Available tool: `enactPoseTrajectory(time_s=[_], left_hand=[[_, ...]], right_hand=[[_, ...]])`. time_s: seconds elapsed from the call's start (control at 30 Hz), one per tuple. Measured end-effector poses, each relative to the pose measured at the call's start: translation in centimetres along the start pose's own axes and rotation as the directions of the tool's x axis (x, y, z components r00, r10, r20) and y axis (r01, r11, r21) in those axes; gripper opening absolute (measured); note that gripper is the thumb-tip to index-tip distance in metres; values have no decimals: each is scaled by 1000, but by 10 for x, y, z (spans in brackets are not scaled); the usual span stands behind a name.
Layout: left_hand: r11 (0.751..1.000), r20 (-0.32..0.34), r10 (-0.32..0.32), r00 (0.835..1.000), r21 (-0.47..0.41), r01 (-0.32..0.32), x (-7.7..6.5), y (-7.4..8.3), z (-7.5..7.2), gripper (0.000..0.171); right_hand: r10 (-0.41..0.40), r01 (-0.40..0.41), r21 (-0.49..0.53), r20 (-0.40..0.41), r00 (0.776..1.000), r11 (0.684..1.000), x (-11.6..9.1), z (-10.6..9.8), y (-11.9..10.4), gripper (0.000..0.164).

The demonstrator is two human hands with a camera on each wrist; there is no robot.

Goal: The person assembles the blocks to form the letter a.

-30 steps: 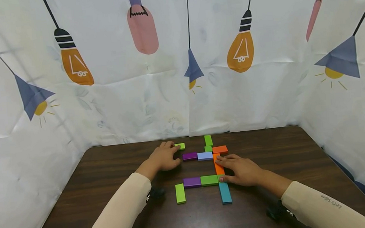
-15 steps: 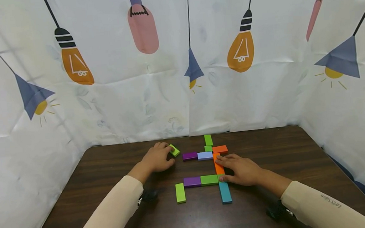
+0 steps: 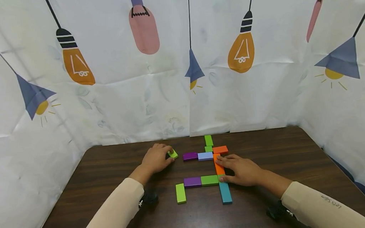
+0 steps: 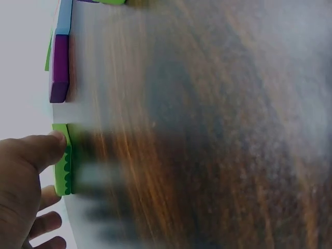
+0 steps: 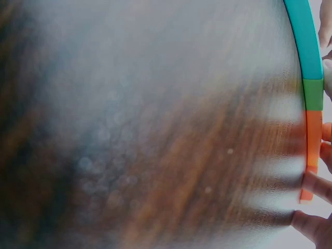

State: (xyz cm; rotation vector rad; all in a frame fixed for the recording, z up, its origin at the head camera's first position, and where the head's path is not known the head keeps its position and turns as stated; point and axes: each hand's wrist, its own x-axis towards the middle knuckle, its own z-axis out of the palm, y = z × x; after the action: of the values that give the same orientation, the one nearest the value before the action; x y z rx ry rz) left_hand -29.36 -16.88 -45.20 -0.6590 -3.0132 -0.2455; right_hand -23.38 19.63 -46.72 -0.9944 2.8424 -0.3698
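A lime-green block [image 4: 61, 170], pinched by the left hand [image 3: 155, 159], slants well left of the orange block [image 3: 219, 169] the right hand [image 3: 242, 170] touches

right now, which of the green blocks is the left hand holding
The lime-green block just left of the far purple block: the left hand pinches it, while the other green blocks lie apart from that hand.

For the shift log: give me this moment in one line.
left hand: pinches far lime block; right hand: touches long orange block; far lime block: apart from dark purple block
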Motion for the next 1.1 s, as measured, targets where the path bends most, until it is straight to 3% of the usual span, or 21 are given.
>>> enactPoseTrajectory(time_s=[0.27,0.5,0.73,1.1], left_hand=[[999,1,-52,999,5,52,2,1,3,32],[999,-32,-50,998,-12,50,-6,0,3,35],[999,-107,10,994,-52,-16,-28,6,1,35],[988,-160,79,984,-118,-99,-70,28,-8,36]], right_hand=[[-2,1,-3,-4,1000,1000,0,0,0,82],[-7,6,-1,-7,1000,1000,-1,0,0,82],[-6,6,5,-2,1000,1000,-1,0,0,82],[-6,6,-5,-5,1000,1000,0,1,1,82]])
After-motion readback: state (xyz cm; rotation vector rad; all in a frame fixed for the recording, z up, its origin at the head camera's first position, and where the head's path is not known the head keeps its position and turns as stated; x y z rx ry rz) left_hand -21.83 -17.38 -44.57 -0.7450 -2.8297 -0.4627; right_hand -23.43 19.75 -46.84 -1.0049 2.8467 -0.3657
